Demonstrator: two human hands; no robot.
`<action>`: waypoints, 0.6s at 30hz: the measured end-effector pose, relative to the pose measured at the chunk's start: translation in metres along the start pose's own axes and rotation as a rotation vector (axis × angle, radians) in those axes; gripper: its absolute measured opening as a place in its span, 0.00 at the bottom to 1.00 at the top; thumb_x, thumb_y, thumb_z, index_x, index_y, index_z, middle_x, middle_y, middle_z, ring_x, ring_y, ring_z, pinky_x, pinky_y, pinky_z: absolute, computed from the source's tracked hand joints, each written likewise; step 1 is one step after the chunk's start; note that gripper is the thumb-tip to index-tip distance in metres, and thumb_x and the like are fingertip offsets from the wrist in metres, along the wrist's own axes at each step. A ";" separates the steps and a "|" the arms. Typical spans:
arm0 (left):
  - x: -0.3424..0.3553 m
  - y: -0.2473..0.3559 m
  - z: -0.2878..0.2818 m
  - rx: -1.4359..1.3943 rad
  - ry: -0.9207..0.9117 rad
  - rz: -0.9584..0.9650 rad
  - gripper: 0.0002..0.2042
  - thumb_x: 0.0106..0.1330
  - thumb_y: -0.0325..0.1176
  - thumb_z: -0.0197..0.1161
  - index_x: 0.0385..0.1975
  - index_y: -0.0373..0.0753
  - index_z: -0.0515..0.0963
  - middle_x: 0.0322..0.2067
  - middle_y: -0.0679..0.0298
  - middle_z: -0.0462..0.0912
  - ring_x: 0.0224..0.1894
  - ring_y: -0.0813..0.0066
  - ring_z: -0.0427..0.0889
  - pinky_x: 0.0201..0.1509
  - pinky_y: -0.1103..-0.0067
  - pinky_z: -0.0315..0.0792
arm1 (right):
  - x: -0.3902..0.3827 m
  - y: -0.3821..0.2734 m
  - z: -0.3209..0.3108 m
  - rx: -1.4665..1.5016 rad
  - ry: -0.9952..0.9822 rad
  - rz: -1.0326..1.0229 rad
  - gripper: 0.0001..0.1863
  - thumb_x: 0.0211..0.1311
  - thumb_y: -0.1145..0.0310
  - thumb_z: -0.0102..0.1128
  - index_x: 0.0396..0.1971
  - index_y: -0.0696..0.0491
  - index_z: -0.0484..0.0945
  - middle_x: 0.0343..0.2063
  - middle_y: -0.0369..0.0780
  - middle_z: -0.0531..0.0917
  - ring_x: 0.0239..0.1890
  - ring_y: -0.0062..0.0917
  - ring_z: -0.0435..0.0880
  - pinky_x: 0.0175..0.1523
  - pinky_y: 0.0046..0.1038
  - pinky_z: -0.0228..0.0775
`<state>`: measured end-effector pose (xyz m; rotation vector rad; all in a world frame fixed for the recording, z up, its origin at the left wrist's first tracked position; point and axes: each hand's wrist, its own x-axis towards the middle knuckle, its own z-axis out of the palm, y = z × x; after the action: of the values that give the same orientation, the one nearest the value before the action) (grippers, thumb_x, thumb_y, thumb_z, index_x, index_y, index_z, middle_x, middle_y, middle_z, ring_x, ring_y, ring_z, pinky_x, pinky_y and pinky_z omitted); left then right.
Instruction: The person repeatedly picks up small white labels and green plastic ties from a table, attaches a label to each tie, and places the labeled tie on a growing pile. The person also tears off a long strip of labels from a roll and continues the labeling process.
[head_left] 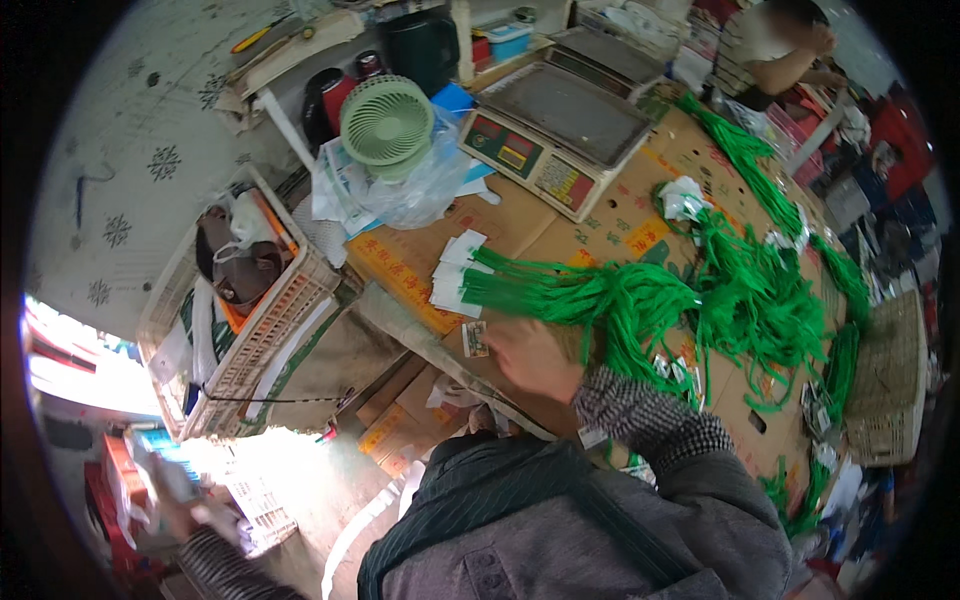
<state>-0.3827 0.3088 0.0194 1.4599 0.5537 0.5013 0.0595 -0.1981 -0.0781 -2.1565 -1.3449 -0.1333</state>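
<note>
The right hand (pixel 532 358) is just beside the green strand bundle (pixel 610 298), the left hand (pixel 172 503) well apart from it; blur hides whether either grips anything.

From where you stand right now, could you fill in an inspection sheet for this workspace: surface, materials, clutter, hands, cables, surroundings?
Surface: printed brown cardboard.
Materials: bundles of green strands; white tags at the left end of one bundle.
Clutter: scale, green fan and clear plastic bag toward the far side; loaded plastic crate at left.
Hands: right hand beside the tagged bundle; left hand at lower left, near an orange-red box. Both blurred, grips unclear.
Cables: thin dark line by the crate; cannot tell whether it is a cable.
Surroundings: another person at upper right; pale basket at right.
</note>
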 end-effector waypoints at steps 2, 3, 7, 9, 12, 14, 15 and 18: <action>0.042 -0.089 0.026 -0.184 0.000 -0.008 0.18 0.68 0.39 0.47 0.51 0.31 0.68 0.46 0.58 0.76 0.47 0.67 0.76 0.52 0.76 0.69 | 0.001 0.022 -0.006 -0.260 -0.059 -0.018 0.12 0.52 0.69 0.53 0.38 0.48 0.77 0.34 0.39 0.76 0.38 0.34 0.77 0.46 0.36 0.67; 0.061 -0.120 0.080 -0.171 0.095 -0.038 0.16 0.67 0.35 0.49 0.48 0.32 0.70 0.44 0.58 0.77 0.46 0.68 0.76 0.51 0.77 0.70 | -0.003 0.032 -0.007 -0.268 -0.170 -0.002 0.12 0.51 0.69 0.53 0.38 0.47 0.77 0.35 0.39 0.76 0.39 0.34 0.77 0.48 0.36 0.67; 0.078 -0.071 0.296 -0.143 -0.345 -0.306 0.11 0.63 0.22 0.51 0.45 0.30 0.73 0.40 0.60 0.80 0.40 0.69 0.80 0.45 0.74 0.74 | -0.014 0.022 -0.058 -0.007 -0.412 -0.023 0.13 0.47 0.70 0.55 0.37 0.48 0.77 0.34 0.40 0.75 0.39 0.35 0.77 0.46 0.38 0.69; 0.084 -0.044 0.339 0.020 -0.544 -0.392 0.09 0.64 0.27 0.53 0.39 0.29 0.75 0.34 0.60 0.81 0.35 0.75 0.80 0.37 0.80 0.74 | -0.060 0.035 -0.094 -0.213 -0.767 0.028 0.11 0.41 0.72 0.56 0.29 0.51 0.78 0.23 0.43 0.77 0.30 0.39 0.79 0.32 0.38 0.71; 0.096 -0.040 0.365 0.123 -0.675 -0.379 0.11 0.65 0.29 0.54 0.40 0.28 0.76 0.33 0.62 0.81 0.34 0.80 0.78 0.37 0.82 0.72 | -0.111 0.018 -0.159 -0.351 -1.222 0.302 0.15 0.44 0.71 0.55 0.36 0.52 0.80 0.26 0.45 0.81 0.31 0.39 0.81 0.34 0.40 0.71; 0.099 -0.023 0.385 0.158 -0.769 -0.215 0.11 0.65 0.28 0.55 0.43 0.30 0.76 0.34 0.65 0.81 0.35 0.81 0.77 0.40 0.82 0.72 | -0.074 -0.008 -0.163 -0.049 -1.015 0.206 0.17 0.50 0.66 0.57 0.42 0.54 0.77 0.31 0.46 0.80 0.35 0.41 0.80 0.37 0.39 0.72; 0.100 -0.025 0.390 0.126 -0.807 -0.178 0.12 0.64 0.27 0.54 0.46 0.31 0.74 0.36 0.65 0.81 0.36 0.81 0.77 0.41 0.82 0.71 | -0.036 -0.031 -0.155 0.138 -0.858 0.213 0.17 0.52 0.64 0.58 0.42 0.55 0.76 0.33 0.47 0.80 0.36 0.42 0.80 0.38 0.39 0.72; 0.092 -0.006 0.412 0.003 -0.768 -0.088 0.15 0.63 0.24 0.55 0.49 0.31 0.70 0.40 0.62 0.79 0.39 0.81 0.76 0.44 0.82 0.71 | 0.030 -0.069 -0.115 0.363 -0.314 0.234 0.18 0.52 0.65 0.64 0.42 0.56 0.74 0.34 0.42 0.79 0.35 0.32 0.79 0.39 0.30 0.72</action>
<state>-0.0523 0.0460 0.0224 1.4893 0.0033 -0.1463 0.0406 -0.2130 0.0570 -2.0528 -1.1571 0.5212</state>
